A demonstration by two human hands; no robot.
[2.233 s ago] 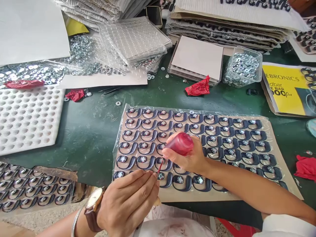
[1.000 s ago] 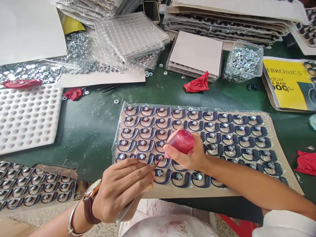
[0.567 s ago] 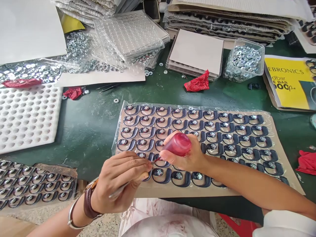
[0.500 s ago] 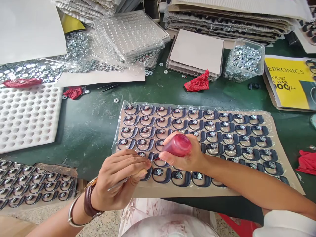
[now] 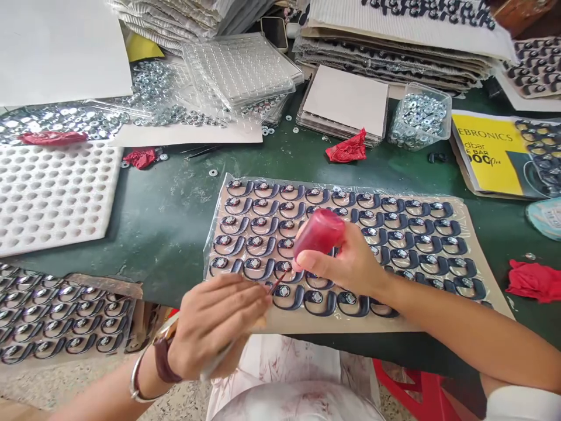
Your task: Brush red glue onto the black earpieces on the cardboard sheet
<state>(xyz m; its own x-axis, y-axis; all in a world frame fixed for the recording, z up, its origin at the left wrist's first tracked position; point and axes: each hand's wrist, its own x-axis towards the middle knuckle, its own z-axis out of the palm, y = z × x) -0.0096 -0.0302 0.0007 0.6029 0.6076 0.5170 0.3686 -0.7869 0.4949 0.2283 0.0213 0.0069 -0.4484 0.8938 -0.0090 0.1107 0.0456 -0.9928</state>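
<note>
Red-tipped brush (image 5: pixel 276 285) aslant toward red bottle (image 5: pixel 319 233)

My left hand (image 5: pixel 217 324) is smeared with motion blur, so I can't make out its grip on the thin brush (image 5: pixel 277 285). My right hand (image 5: pixel 350 263) hides the bottle's (image 5: pixel 319 232) lower half and several earpieces beneath. At three o'clock, the yellow sheet's (image 5: pixel 493 153) lettering is cut off.

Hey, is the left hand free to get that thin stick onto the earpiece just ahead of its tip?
Probably yes. The left hand pinches the thin stick, its tip just short of the earpiece; the right hand with the red bottle sits to the side, not between them.
</note>
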